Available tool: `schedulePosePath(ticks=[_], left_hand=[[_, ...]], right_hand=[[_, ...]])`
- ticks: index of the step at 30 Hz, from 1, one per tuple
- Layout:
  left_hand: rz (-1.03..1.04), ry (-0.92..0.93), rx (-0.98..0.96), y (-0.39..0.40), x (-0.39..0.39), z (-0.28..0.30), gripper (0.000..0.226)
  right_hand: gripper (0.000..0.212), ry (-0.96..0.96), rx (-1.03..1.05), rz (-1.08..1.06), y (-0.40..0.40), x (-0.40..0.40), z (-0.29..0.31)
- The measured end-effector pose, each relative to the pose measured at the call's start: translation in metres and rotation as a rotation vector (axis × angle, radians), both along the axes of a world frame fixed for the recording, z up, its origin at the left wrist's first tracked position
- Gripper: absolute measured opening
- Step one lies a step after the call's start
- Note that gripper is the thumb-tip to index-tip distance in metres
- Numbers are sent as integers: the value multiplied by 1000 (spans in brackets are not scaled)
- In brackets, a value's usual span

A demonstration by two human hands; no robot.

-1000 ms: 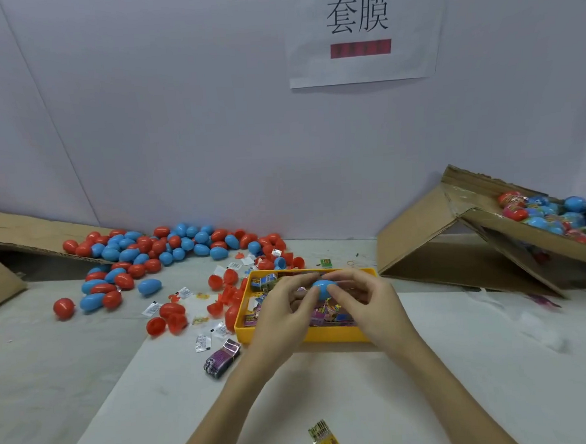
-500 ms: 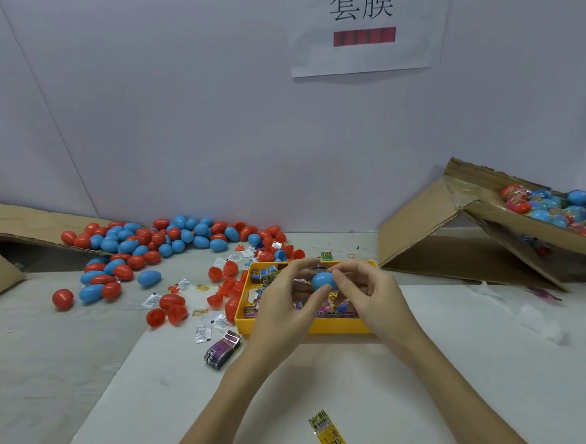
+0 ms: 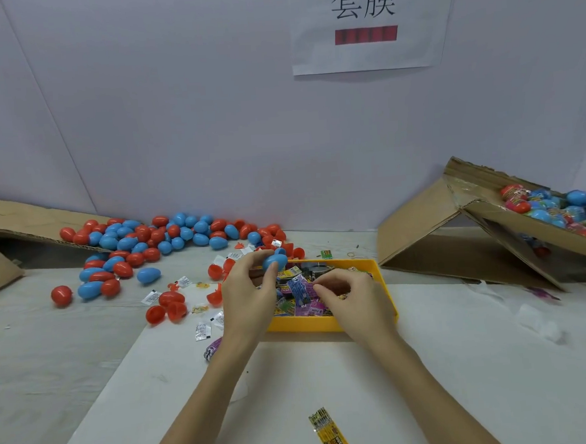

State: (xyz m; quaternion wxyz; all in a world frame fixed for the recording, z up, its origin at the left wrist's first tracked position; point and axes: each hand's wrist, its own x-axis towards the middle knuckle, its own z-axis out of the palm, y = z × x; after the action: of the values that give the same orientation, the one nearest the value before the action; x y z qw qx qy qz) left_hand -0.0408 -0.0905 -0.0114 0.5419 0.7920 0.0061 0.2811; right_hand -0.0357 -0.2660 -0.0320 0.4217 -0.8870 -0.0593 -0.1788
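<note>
My left hand (image 3: 246, 295) grips a blue plastic egg (image 3: 275, 261) between thumb and fingertips, above the far left corner of the yellow tray (image 3: 301, 325). The tray is filled with small colourful printed sleeves (image 3: 297, 290). My right hand (image 3: 356, 302) is over the tray's right half, apart from the egg, with its fingers curled down onto the sleeves. Its fingertips hide whether they pinch one.
Several red and blue eggs (image 3: 169, 234) lie heaped at the back left by a cardboard flap (image 3: 13, 221). Red egg halves (image 3: 170, 306) and small white packets lie left of the tray. A tilted cardboard box (image 3: 532, 227) at the right holds wrapped eggs. One yellow sleeve (image 3: 329, 433) lies near me.
Both hands held the blue egg together before. My right hand has let go and dropped into the tray; my left hand has carried the egg left and slightly away.
</note>
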Motion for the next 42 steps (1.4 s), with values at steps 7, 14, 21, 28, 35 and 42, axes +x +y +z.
schedulePosePath(ticks=[7, 14, 21, 28, 35, 42], left_hand=[[-54, -12, 172, -3, 2, -4, 28], [-108, -5, 506, -3, 1, -16, 25], [-194, 42, 695, -4, 2, -19, 19], [-332, 115, 808, 0, -3, -8, 56], [-492, 80, 855, 7, -8, 1, 22], [-495, 148, 580, 6, -11, 8, 10]], right_hand=[[35, 144, -215, -158, 10, 5, 7], [14, 262, -227, -126, 5, 6, 13], [11, 191, -170, -121, 7, 5, 13], [8, 86, 102, -65, -15, 5, 14], [23, 52, 366, -52, -18, 6, 13], [21, 93, 547, 44, -21, 0, 18]])
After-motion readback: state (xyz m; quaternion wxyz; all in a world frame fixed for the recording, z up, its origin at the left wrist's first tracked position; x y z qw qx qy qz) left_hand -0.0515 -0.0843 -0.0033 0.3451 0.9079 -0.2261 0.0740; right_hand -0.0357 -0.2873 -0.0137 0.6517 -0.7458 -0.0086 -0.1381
